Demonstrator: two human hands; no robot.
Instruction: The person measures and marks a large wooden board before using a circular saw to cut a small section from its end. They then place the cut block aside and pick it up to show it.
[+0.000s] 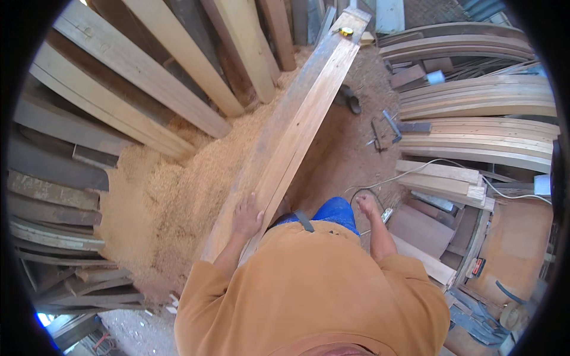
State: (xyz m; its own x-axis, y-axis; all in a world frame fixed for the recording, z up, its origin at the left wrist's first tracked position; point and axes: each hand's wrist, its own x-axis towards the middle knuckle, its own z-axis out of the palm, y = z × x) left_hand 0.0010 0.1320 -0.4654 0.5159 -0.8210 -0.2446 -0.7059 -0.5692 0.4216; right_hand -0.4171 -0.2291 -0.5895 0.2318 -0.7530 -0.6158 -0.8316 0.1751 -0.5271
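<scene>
My left hand [247, 217] lies flat, fingers stretched out, on a long wooden plank [297, 127]. The plank runs from beside my body away to the far right and rests on a wider board or bench beneath it. At its far end sits a yellow and black tape measure [345, 31]. My right hand [367, 204] hangs in the air beside my right thigh, with its fingers curled. What it holds, if anything, is too small to make out. A dark loop of cord and a whitish power strip [386, 215] show close to that hand.
Sawdust [172, 190] heaps up left of the plank. Long beams [148, 89] lean at the far left, and stacked boards [475, 104] line the right. A clamp [380, 133] and dark footwear [351, 101] lie on the floor. A pale cable [427, 161] crosses the lumber at right.
</scene>
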